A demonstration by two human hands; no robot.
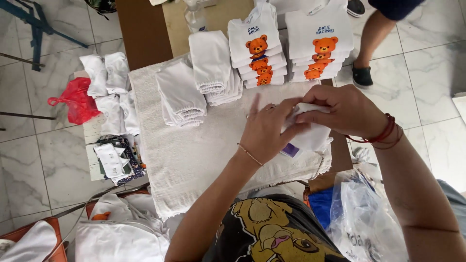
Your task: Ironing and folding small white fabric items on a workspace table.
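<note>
Both hands, left [266, 130] and right [345, 110], grip a white garment [310, 137] over the towel [194, 155].

place: small garment packing workshop
evidence: stacks of bear-print shirts [310, 43], folded white pants [194, 87], towel-covered table [194, 155], plastic bags [364, 218]
floor: marble tile [422, 87]

Bare towel [194, 155] (garment stacks [213, 68] behind)

bare forearms, no sleeves in view. thin gold chain bracelet [250, 155] on the left wrist, a ring on one left finger. several red cord bracelets [386, 132] on the right wrist. dark t-shirt [272, 233] with a yellow cartoon lion print.
</note>
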